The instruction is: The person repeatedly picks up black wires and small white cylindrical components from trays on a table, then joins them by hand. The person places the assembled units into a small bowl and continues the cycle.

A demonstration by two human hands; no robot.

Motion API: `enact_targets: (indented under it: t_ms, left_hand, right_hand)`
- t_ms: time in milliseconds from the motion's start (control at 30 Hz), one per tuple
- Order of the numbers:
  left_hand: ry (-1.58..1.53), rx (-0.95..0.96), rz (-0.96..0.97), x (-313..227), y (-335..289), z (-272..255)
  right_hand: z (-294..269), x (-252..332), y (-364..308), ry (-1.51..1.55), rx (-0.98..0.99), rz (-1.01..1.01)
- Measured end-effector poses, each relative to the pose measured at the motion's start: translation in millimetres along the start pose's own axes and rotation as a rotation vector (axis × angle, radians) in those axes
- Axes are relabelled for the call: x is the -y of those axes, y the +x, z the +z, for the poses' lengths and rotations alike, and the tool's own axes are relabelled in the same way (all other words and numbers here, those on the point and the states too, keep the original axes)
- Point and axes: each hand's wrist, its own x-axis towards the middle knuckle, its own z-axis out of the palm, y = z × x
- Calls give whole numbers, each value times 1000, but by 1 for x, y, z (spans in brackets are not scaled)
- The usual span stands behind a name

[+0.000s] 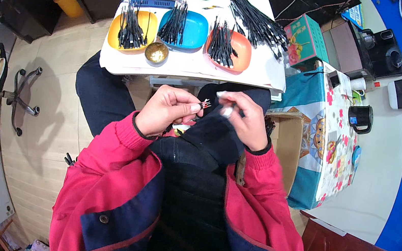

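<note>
Above my lap, my left hand (175, 105) is closed, pinching a black cable between thumb and fingertips. The cable's stripped wire ends (206, 104), red and white with bare tips, stick out toward the right. Close beside them is my right hand (244, 117), slightly blurred, with its index finger and thumb apart and nothing visible between them. Something white covers its fingertips. Beyond the hands, on the white table (188, 70), bundles of black cables lie in a yellow tray (113, 36), a blue tray (198, 25) and an orange tray (244, 54).
A small brass-coloured bowl (156, 53) stands near the table's front edge. Behind the trays is a small blue device (153, 0). A large cable bundle (252, 14) hangs over the right side. A cardboard box (284, 147) stands right of my legs, beside a cloth-covered table (316, 126).
</note>
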Motion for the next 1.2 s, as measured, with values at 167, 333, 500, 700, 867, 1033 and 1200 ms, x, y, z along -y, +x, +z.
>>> enact_targets:
  t_ms: [167, 333, 500, 700, 867, 1033, 1200]
  left_hand:
    - [50, 14, -15, -2, -2, 4]
    - [26, 53, -88, -6, -7, 4]
    - [115, 43, -30, -7, -10, 9]
    - [1123, -184, 847, 1, -9, 26]
    - [1107, -177, 787, -1, -7, 25]
    - [743, -145, 522, -2, -7, 22]
    - [965, -146, 702, 6, -8, 22]
  right_hand:
    - [0, 29, 11, -201, -51, -412]
    - [1, 41, 20, -204, -31, -583]
    - [2, 41, 16, -190, 5, -515]
    - [15, 24, 5, 725, 155, 181]
    - [14, 21, 4, 731, 163, 284]
    - [10, 34, 3, -320, -172, -477]
    - [15, 30, 1, -273, -118, -375]
